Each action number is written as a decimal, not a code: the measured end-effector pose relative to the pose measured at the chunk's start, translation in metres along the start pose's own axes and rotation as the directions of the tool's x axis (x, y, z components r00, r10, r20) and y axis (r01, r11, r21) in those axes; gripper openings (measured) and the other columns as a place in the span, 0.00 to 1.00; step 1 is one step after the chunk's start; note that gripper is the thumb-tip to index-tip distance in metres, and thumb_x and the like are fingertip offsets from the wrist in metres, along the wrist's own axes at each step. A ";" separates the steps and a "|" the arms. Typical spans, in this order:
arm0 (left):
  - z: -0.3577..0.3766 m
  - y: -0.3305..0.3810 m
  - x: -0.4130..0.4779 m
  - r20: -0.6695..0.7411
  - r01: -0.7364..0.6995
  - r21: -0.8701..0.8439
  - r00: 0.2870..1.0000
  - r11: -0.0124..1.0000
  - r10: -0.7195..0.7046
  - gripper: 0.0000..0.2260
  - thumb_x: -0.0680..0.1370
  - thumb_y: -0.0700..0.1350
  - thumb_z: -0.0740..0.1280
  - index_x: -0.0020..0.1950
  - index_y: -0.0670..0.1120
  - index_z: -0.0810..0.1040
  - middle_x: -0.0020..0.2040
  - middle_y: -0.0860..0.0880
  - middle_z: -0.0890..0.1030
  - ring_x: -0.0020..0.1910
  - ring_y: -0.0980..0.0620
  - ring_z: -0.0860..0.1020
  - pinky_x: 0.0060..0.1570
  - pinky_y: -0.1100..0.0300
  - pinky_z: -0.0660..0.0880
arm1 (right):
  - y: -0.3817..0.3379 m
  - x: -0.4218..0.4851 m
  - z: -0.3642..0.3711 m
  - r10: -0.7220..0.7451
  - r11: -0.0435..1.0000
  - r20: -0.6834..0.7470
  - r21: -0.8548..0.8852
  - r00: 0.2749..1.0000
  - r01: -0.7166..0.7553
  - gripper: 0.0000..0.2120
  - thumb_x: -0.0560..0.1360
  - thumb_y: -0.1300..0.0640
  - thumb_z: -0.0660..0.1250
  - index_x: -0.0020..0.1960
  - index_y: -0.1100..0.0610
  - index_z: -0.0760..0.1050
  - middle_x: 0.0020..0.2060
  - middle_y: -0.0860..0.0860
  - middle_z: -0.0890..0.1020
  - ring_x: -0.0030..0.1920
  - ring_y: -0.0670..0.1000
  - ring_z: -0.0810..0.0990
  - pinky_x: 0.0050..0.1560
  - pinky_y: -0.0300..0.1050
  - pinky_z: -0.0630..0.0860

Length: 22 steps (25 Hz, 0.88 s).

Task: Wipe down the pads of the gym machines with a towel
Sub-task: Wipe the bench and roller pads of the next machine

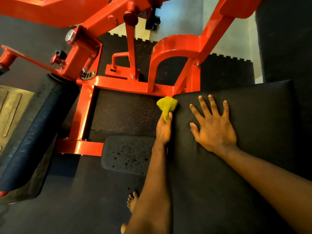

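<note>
One small crumpled yellow-green cloth towel [167,104] sits at centre frame, against the upper left corner of the large black padded cushion [253,115]. Left hand [163,130] pinches the towel's lower end in curled fingers [170,115], beside the cushion's left edge. Right hand [214,130] lies flat on the cushion, fingers spread straight, gripping nothing. Orange-red steel machine frame [118,85] fills the upper frame; a smaller speckled black pad [126,154] lies at lower centre.

The left hand [164,130] pinches a crumpled yellow towel [167,104] against the edge of the black padded seat [256,114]. The right hand [213,130] rests flat on the seat just beside it, fingers spread.
</note>
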<state>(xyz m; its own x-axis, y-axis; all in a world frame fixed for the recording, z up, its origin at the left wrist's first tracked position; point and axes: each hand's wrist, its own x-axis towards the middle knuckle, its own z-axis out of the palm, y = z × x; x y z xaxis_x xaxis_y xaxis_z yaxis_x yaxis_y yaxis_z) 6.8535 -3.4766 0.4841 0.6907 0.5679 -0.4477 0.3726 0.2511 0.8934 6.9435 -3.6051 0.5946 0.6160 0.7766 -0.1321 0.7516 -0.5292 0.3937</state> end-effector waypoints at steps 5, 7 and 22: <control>-0.010 -0.011 -0.092 0.039 0.015 0.138 0.999 0.990 -0.020 0.26 0.78 0.67 0.58 0.76 0.64 0.64 0.76 0.59 0.68 0.73 0.54 0.69 0.72 0.48 0.66 | -0.001 -0.001 -0.002 0.001 1.000 0.023 -0.009 1.000 -0.001 0.32 0.79 0.39 0.51 0.81 0.48 0.59 0.81 0.57 0.57 0.81 0.62 0.51 0.74 0.73 0.49; -0.007 0.001 -0.083 0.059 -0.010 0.179 0.998 0.984 0.000 0.24 0.82 0.60 0.58 0.79 0.61 0.60 0.79 0.56 0.62 0.75 0.51 0.65 0.72 0.51 0.65 | -0.001 -0.001 -0.003 0.007 1.000 0.027 0.006 1.000 -0.007 0.32 0.79 0.39 0.54 0.81 0.48 0.58 0.81 0.57 0.57 0.81 0.62 0.51 0.75 0.73 0.49; -0.017 -0.048 -0.157 -0.010 0.032 0.200 0.999 0.979 -0.031 0.23 0.83 0.52 0.61 0.78 0.59 0.62 0.76 0.52 0.69 0.72 0.47 0.70 0.65 0.56 0.67 | -0.002 0.002 0.008 0.079 0.994 -0.061 0.076 0.995 -0.074 0.34 0.79 0.43 0.56 0.79 0.62 0.60 0.79 0.60 0.62 0.80 0.59 0.57 0.77 0.67 0.51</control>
<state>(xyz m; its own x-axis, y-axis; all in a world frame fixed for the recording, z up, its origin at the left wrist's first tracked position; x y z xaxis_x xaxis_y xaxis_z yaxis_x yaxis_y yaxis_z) 6.7168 -3.5647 0.5117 0.6729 0.5676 -0.4744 0.5108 0.1073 0.8530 6.9454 -3.6053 0.5869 0.6577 0.7519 -0.0451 0.7198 -0.6097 0.3319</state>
